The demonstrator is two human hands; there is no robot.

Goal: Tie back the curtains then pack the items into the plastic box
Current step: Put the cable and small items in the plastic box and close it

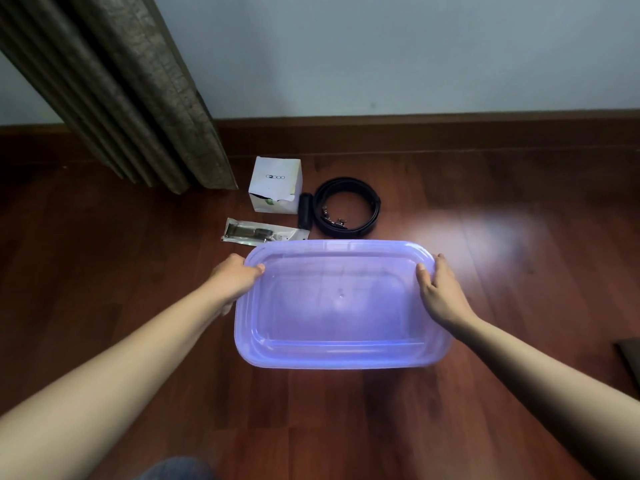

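A translucent purple plastic box (341, 356) with its lid on is in front of me over the wooden floor. My left hand (233, 280) grips its left rim and my right hand (441, 294) grips its right rim. Behind the box lie a white cardboard box (276, 184), a coiled black cable (347, 206), a small black stick-shaped item (305, 210) and a clear packet of metal parts (258, 232). A brown-grey curtain (131, 98) hangs at the upper left, reaching the floor.
A pale wall with a dark wooden skirting board (450, 133) runs behind the items. A dark flat object (630, 358) shows at the right edge. My knee in blue fabric (176, 469) is at the bottom edge.
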